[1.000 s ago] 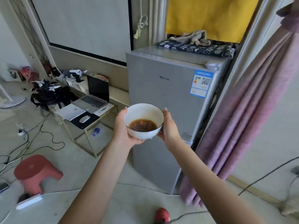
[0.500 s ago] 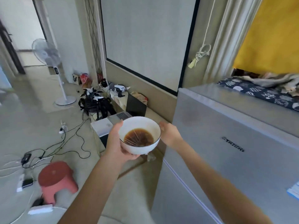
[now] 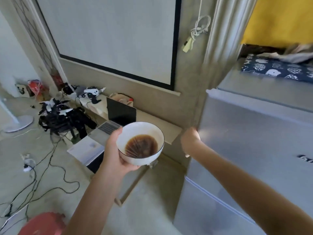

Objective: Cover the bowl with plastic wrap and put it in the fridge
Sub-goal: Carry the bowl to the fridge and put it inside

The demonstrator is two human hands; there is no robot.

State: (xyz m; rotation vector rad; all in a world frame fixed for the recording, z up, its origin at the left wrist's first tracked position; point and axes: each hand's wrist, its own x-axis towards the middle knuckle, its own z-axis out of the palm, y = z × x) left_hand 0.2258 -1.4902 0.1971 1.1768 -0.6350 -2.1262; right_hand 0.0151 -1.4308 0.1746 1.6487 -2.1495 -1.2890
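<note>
A white bowl [image 3: 153, 131] with dark brown liquid in it sits in my left hand [image 3: 113, 153], held from below and at its left side. A faint wrinkled film seems to lie over the liquid. The silver fridge [image 3: 254, 150] stands at the right, with both doors closed. My right hand [image 3: 189, 141] is at the left edge of the upper door, fingers curled around that edge and hidden behind it.
A low glass table with a laptop [image 3: 118, 117] and papers stands left of the fridge. A red stool [image 3: 42, 224] is at the bottom left. Cables [image 3: 50, 175] trail over the floor. A patterned dark cloth [image 3: 277, 70] lies on the fridge top.
My right hand has left the bowl and moved to the fridge door's left edge. The bowl now rests in my left hand alone. The view has come closer to the fridge.
</note>
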